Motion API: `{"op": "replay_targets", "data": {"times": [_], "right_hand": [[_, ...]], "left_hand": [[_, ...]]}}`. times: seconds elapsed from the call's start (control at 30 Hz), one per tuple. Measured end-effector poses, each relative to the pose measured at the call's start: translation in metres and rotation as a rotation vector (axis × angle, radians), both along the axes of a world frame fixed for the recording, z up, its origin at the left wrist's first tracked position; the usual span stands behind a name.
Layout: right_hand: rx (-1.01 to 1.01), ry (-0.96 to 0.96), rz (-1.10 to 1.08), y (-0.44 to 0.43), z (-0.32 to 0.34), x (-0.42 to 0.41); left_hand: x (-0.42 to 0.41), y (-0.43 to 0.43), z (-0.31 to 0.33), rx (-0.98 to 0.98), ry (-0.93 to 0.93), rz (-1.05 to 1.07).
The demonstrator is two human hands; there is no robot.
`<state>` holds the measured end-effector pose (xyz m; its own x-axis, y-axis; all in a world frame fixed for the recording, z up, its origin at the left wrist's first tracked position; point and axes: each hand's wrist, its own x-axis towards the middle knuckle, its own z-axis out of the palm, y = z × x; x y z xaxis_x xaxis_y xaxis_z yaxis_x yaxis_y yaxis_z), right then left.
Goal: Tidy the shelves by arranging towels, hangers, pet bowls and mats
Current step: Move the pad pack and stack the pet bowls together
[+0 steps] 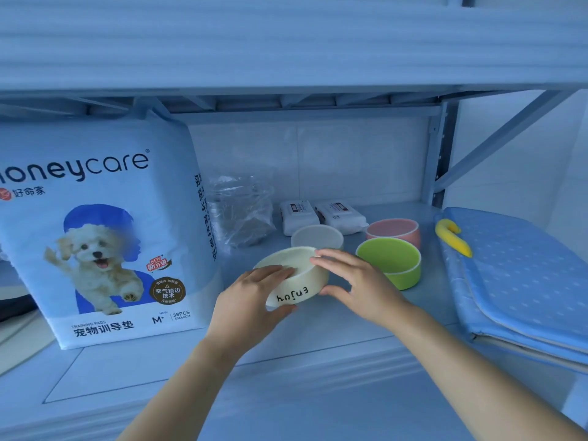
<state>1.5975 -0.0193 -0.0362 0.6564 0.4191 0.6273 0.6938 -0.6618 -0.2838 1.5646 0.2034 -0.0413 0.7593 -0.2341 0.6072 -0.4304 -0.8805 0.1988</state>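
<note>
Over the pale shelf [286, 361], the left hand [251, 300] and right hand [356, 281] hold the cream bowl [292, 296], fingers over its rim. The green bowl [389, 261] stands just right, with a blue mat [515, 275] farther right and a white tiled wall [350, 160] behind.

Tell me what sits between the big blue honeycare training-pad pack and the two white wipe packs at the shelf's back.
A crumpled clear plastic bag, shown in the head view.
</note>
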Motion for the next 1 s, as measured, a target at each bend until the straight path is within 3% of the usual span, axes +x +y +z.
{"op": "replay_targets", "data": {"times": [0.27,0.67,1.0], "right_hand": [[0.261,-0.028,-0.016,0.009,0.011,-0.005],[0.218,-0.033,-0.002,0.008,0.009,-0.006],[0.282,-0.105,-0.001,0.013,0.023,-0.002]], "left_hand": [[-0.009,-0.004,0.015,-0.083,0.012,0.089],[-0.010,-0.012,0.028,-0.088,0.013,0.055],[0.000,-0.004,0.048,-0.230,0.036,0.073]]}}
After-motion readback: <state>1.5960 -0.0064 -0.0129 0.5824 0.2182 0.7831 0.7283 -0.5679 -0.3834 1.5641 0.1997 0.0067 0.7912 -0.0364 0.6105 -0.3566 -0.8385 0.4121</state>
